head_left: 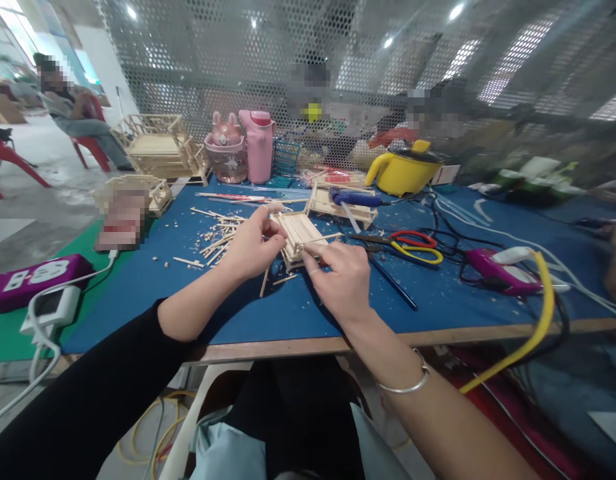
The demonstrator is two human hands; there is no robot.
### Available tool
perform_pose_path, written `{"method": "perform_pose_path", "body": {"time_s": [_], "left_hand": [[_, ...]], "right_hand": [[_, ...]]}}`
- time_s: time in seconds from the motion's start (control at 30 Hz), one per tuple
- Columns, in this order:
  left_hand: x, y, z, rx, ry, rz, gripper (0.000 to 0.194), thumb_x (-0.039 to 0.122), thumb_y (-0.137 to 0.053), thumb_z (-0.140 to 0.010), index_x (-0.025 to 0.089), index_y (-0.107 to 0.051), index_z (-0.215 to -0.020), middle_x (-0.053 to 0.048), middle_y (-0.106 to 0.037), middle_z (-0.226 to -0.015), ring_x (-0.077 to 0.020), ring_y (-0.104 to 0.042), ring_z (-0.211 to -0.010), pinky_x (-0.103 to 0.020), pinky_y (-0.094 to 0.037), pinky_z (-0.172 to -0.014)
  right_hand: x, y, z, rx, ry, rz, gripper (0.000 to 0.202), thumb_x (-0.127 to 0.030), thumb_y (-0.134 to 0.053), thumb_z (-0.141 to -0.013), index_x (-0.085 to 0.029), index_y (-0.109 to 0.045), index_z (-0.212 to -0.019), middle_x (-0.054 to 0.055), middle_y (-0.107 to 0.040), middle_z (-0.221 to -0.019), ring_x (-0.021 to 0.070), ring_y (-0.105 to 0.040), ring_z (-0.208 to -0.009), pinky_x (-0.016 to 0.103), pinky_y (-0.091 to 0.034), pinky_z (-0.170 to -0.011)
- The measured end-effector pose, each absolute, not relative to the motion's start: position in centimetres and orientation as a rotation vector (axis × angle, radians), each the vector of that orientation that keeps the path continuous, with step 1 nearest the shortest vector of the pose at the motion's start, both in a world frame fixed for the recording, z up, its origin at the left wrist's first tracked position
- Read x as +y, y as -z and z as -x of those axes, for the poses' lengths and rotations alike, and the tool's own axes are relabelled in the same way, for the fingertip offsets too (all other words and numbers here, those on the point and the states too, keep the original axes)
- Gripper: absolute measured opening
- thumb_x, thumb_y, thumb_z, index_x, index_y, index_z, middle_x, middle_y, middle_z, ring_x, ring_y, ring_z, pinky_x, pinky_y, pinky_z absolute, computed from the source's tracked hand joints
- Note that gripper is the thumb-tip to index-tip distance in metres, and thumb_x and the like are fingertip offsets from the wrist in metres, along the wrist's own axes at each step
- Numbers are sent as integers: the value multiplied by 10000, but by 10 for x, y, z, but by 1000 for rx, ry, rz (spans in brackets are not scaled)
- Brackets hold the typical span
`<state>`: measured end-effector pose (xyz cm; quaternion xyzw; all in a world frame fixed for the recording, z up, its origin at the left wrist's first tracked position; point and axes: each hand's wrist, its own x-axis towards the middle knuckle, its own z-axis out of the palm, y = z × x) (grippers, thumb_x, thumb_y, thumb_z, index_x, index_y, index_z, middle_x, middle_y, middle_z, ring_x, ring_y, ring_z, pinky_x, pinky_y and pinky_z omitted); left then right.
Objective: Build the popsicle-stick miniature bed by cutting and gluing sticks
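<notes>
Together both hands grip a small stick frame [301, 235] above the middle of the blue table [188, 287]: the left hand [251, 243] pinches its left edge, and the right hand [341, 273] pinches a thin stick at its near corner. Far back stand a pink bottle [258, 145] and a pink cup [227, 157], both lidded, contents hidden, beside a yellow pot [405, 170] with its lid on. Loose sticks [215, 243] scatter to the left, scissors [411, 245] lie to the right, and cables [493, 247] crowd the right side. Bare blue cloth shows along the near edge.
</notes>
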<state>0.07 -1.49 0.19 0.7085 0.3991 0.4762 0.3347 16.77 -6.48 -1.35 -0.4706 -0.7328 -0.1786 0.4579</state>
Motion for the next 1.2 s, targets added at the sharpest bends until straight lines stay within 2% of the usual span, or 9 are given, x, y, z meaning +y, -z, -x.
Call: {"method": "perform_pose_path", "body": {"time_s": [0.27, 0.47, 0.6, 0.7, 1.0, 1.2], "left_hand": [[-12, 2, -1, 1042, -1204, -1915, 543, 94, -489, -738, 117, -429, -1277, -13, -649, -814, -122, -575, -697, -271, -437, -693], [-6, -1, 7, 1216, -1177, -1978, 515, 117, -470, -771, 116, -443, -1286, -36, -663, -852, -138, -580, -724, -282, -423, -706], [-6, -2, 9, 1291, -1108, -2011, 483, 141, -470, -785, 128, -469, -1268, -12, -628, -751, -141, -550, -659, -275, -400, -650], [-7, -2, 8, 1294, -1076, -2045, 471, 144, -467, -792, 122, -477, -1263, 9, -581, -687, -137, -523, -618, -269, -384, -624], [-10, -5, 6, 1303, -1053, -2049, 485, 128, -468, -788, 98, -471, -1273, 9, -559, -685, -146, -514, -611, -273, -372, -613], [-8, -3, 6, 1281, -1062, -2043, 489, 143, -471, -794, 110, -460, -1282, 10, -565, -697, -147, -527, -628, -266, -384, -619]], "right_hand": [[-67, 13, -165, -1809, 438, 1166, 111, -192, -602, -805, -188, -703, -758, -15, -657, -619, 133, -590, -605, 299, -377, -696], [-80, 10, -172, -1809, 338, 1198, 108, -154, -601, -756, -197, -629, -661, -23, -623, -609, 134, -578, -603, 290, -391, -700], [-80, 9, -175, -1836, 346, 1228, 49, -201, -615, -780, -203, -659, -759, -19, -629, -651, 138, -569, -611, 288, -386, -682], [-75, 7, -173, -1909, 442, 1184, 97, -246, -608, -828, -191, -688, -824, -4, -653, -673, 139, -570, -615, 295, -363, -672], [-70, 5, -165, -1955, 587, 1184, 143, -287, -611, -858, -180, -700, -826, 16, -714, -742, 156, -610, -676, 315, -320, -668], [-70, 2, -164, -2001, 601, 1183, 144, -237, -562, -881, -192, -678, -808, 10, -710, -740, 155, -620, -725, 320, -316, -703]]}}
